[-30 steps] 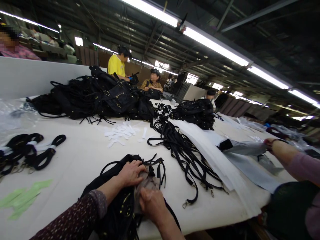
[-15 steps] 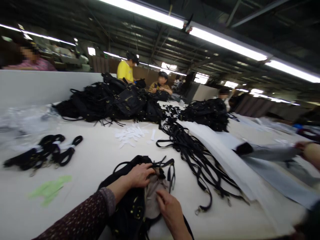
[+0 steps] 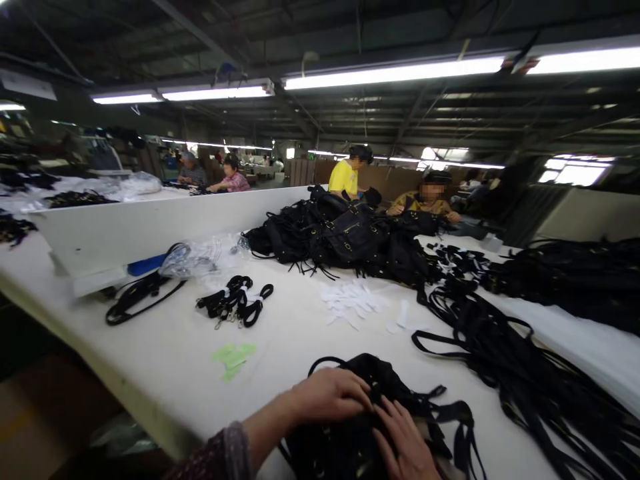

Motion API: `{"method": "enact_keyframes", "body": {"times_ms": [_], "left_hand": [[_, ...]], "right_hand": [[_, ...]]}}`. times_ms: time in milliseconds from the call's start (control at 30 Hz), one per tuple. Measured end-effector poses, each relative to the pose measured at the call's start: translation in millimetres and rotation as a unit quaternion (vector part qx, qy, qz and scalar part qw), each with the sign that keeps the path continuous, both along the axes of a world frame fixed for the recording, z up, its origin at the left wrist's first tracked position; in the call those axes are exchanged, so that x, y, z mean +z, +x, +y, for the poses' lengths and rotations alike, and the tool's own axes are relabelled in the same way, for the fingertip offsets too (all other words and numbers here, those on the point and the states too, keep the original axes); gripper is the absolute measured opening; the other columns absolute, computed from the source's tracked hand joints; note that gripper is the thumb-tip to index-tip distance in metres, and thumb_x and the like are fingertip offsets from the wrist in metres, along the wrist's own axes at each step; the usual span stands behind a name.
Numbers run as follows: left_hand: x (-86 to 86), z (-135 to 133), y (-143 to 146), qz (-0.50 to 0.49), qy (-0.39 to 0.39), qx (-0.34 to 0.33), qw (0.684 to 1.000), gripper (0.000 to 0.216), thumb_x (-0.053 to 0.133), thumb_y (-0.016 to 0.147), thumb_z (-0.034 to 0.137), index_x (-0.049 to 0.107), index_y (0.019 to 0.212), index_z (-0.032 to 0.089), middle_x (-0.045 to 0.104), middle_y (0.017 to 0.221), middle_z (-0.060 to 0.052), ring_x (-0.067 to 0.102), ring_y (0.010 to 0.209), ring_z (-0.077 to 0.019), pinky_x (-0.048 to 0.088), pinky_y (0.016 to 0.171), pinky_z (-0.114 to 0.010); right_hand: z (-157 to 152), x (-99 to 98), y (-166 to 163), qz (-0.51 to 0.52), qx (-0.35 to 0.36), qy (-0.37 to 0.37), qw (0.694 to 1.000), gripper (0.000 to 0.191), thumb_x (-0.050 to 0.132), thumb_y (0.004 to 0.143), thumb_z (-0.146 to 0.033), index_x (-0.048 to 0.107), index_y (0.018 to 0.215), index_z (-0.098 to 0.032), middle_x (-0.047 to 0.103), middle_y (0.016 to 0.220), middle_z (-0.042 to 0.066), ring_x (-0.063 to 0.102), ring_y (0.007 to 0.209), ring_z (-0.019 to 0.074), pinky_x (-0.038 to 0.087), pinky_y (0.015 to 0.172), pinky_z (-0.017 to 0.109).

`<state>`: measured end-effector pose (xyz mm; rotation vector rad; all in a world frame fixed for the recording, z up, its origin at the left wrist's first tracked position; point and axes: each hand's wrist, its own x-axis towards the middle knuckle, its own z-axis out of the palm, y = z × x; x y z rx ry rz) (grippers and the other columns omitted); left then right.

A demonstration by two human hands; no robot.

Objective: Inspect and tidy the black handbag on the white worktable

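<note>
A black bag with brass-coloured fittings lies on the white table in front of me, at the bottom of the head view. My left hand reaches over its top, fingers bent onto the black cloth; the gripped part is under the hand. Close beside it, my right hand rests on the bag with its fingers stretched out. A bit of beige lining shows right of that hand. Thin black straps trail from the bag's right side.
Black bags are heaped behind, near two seated or standing co-workers. Long black straps lie on the right. White slips, green pieces, bundled straps and clear plastic lie around. A low white partition borders the table.
My view has swung left. My right hand has come out of the bag's beige-lined opening onto its black outside, next to my left hand. Much less lining shows.
</note>
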<state>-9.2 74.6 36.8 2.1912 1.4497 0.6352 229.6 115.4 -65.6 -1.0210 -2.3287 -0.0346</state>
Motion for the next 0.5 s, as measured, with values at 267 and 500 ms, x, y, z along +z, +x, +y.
{"method": "enact_keyframes", "body": {"times_ms": [267,500], "left_hand": [[19.8,-55,-142,0.112,-0.078,0.354,0.925,0.039,0.060,0.092,0.046,0.059,0.118,0.017,0.062,0.124,-0.009,0.061,0.110,-0.0257,0.053,0.095,-0.049],[2.5,-51,-165,0.118,-0.130,0.371,0.912,0.036,0.060,0.091,0.046,0.060,0.113,0.017,0.063,0.114,-0.008,0.061,0.100,-0.0222,0.054,0.088,-0.044]], "right_hand": [[-5,6.1,7,-0.004,0.007,0.002,1.000,0.038,0.047,0.093,-0.043,0.065,0.122,-0.027,0.066,0.132,0.005,0.060,0.125,0.0323,0.060,0.098,0.056],[-10,24.2,25,0.058,-0.033,0.001,0.998,0.033,0.048,0.093,-0.042,0.064,0.119,-0.031,0.067,0.131,0.005,0.064,0.121,0.0263,0.060,0.098,0.051]]}}
